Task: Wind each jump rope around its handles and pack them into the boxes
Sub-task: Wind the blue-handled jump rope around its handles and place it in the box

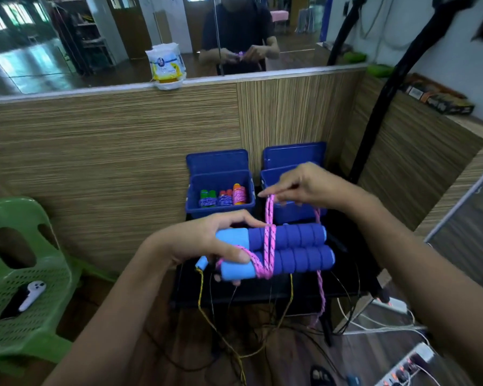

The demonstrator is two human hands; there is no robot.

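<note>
A green plastic chair (25,277) with a white controller (33,295) on its seat stands at nine o'clock as a person winds a jump rope over a low black table (262,291). The left hand (207,240) grips the pale-blue ends of two purple foam handles (287,249), thumb on top and fingers curled beneath, apparently to keep the pair side by side as one core for winding. The handles lie level, long axis running left to right, free ends pointing toward three o'clock. At twelve o'clock the left box (221,190) already holds wound ropes; the right box (290,190) sits just beside it, its contents hidden. The right hand (304,188) pinches the pink rope (269,240) between thumb and forefinger, lifting it taut above the handles, likely to lay the next turn; the slack hangs toward five o'clock.
</note>
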